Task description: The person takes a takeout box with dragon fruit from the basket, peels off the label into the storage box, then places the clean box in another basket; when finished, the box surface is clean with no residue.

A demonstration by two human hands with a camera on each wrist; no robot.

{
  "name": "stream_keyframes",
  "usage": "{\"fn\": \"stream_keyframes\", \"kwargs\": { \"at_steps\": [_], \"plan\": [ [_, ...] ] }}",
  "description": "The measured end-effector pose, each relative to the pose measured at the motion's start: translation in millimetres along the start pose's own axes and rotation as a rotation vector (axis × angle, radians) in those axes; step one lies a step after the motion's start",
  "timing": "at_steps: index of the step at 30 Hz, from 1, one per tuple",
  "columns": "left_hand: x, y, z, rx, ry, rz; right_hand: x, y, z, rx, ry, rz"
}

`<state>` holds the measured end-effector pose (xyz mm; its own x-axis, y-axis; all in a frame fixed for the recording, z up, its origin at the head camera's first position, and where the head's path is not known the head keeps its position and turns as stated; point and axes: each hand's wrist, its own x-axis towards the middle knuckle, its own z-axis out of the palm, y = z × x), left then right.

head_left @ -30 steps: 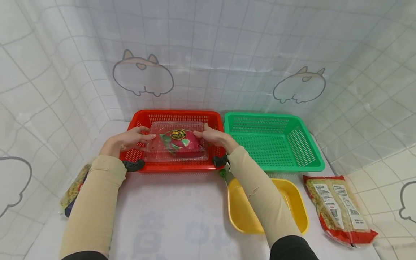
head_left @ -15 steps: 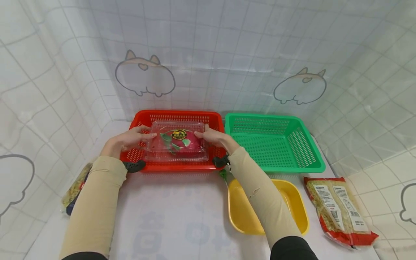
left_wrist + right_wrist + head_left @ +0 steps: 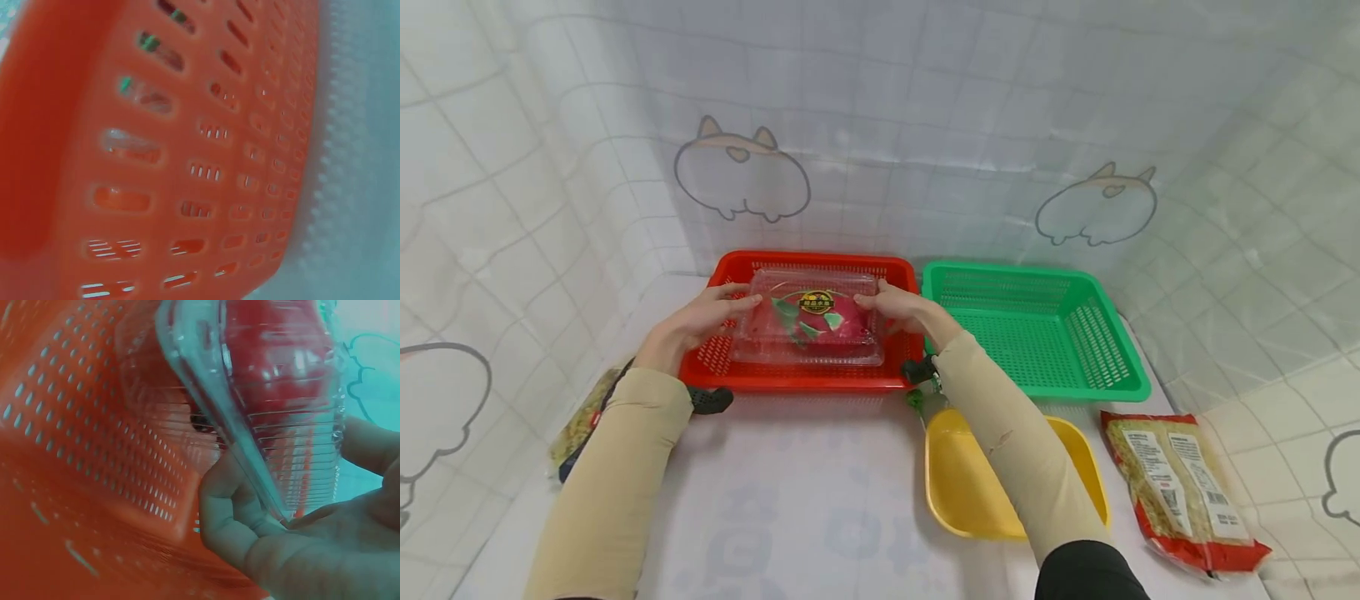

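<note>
In the head view, a clear lidded box [image 3: 760, 337] with a pink and green fruit [image 3: 842, 323] inside is held over the red basket [image 3: 820, 385]. My left hand [image 3: 703, 317] grips its left end, thumb on top. At the right end my right hand [image 3: 910, 307] holds it the same way. The right wrist view shows the fingers of my right hand [image 3: 300, 544] curled under the rim of the clear box [image 3: 212, 394]. Only the slotted wall of the red basket [image 3: 169, 181] fills most of the left wrist view; my left hand is out of that view.
A green basket [image 3: 1015, 346] stands to the right of the red one. In front of it lies a yellow tray [image 3: 966, 492], partly under my right arm. A red-ended bag [image 3: 1187, 487] is at the far right, another bag [image 3: 583, 421] at the left.
Both hands and the clear box have shifted slightly up in the head view, and the box's front edge now stands a little farther from the basket's front rim. The grip looks the same.
</note>
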<state>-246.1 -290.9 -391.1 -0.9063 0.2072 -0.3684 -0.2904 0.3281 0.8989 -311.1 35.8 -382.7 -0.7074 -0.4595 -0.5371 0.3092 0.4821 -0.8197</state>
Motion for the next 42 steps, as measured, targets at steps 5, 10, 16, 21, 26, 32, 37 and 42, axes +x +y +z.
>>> {"fn": "stream_keyframes", "kwargs": {
  "at_steps": [5,10,16,21,26,32,37,42],
  "plan": [
    [-1.0,5.8,3.8,-0.006,0.046,-0.002,-4.9,-2.8,-0.4,0.014,0.010,-0.008],
    [-2.1,6.0,5.8,0.009,0.063,-0.032,-9.6,-3.4,2.5,0.032,0.042,-0.001],
    [-11.6,6.5,9.5,0.049,0.100,-0.068,-15.6,-2.2,7.6,0.039,0.082,-0.007],
    [-20.9,10.7,14.5,0.064,0.129,-0.068,-21.8,-1.9,9.6,0.063,0.107,-0.039],
    [-26.2,14.0,18.2,0.071,0.145,-0.077,-26.9,-1.9,11.2,0.077,0.137,-0.053],
    [-33.2,16.1,21.3,0.072,0.153,-0.064,-34.3,-3.2,14.6,0.074,0.172,-0.100],
    [-42.5,15.0,22.1,0.052,0.175,-0.025,-42.6,-4.2,17.9,0.122,0.205,-0.157],
    [-49.2,13.9,22.5,-0.014,0.176,-0.014,-47.5,-2.3,20.7,0.175,0.229,-0.166]
  ]
}}
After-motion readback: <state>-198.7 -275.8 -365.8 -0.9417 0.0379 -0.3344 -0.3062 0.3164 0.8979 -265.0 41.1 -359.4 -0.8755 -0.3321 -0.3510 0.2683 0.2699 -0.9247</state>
